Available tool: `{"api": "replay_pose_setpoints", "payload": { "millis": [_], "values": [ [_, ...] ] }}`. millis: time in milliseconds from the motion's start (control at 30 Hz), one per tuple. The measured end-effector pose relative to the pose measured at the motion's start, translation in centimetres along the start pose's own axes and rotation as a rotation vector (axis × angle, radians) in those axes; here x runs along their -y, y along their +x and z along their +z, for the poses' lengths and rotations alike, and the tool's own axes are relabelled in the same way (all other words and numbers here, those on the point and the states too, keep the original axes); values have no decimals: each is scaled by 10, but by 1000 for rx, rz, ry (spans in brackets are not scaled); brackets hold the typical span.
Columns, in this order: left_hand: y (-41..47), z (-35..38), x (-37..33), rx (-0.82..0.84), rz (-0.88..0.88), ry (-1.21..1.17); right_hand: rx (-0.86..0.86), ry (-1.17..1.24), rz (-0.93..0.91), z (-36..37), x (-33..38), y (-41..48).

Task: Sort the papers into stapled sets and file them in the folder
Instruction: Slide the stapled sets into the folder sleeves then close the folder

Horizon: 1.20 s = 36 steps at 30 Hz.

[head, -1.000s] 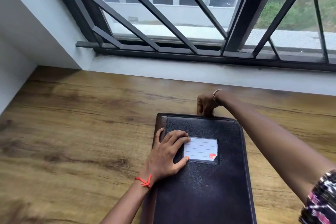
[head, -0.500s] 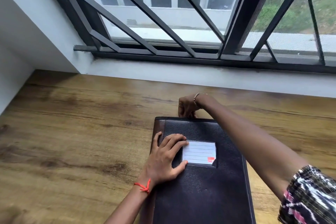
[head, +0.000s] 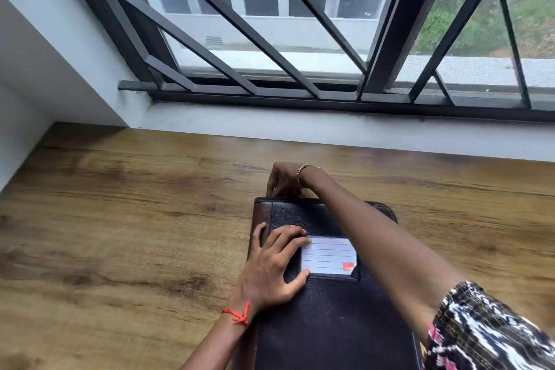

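Folder (head: 330,324) closed, black leather, lined white label (head: 329,255)

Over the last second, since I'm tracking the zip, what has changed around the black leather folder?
The right hand slid leftward along the far edge of the black leather zip folder, from near the middle towards the left corner, fingers pinched there; the zip pull itself is hidden. The left hand stayed flat on the cover beside the white lined label, and the folder stayed closed on the wooden table.
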<state>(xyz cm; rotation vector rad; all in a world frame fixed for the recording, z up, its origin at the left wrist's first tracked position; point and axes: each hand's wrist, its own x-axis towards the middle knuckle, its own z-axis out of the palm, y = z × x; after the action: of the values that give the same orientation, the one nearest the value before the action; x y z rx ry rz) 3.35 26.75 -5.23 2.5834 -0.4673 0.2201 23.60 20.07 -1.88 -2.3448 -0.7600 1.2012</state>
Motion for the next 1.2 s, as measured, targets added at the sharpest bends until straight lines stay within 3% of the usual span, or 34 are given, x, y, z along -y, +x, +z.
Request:
{"api": "replay_pose_setpoints", "payload": {
  "millis": [300,433,600,833,1200],
  "values": [
    [0,2,0,-1,17,-4,-382,-43,94,24,1,-12],
    [0,0,0,3,15,10,-477,-41,111,33,12,-22],
    [-2,0,-3,32,10,27,-562,35,65,50,21,-49],
    [-31,-2,-17,80,-79,210,-789,-126,-61,108,8,-113],
    [-108,0,-31,56,-311,50,-750,-285,337,227,-26,-188]
  ]
}}
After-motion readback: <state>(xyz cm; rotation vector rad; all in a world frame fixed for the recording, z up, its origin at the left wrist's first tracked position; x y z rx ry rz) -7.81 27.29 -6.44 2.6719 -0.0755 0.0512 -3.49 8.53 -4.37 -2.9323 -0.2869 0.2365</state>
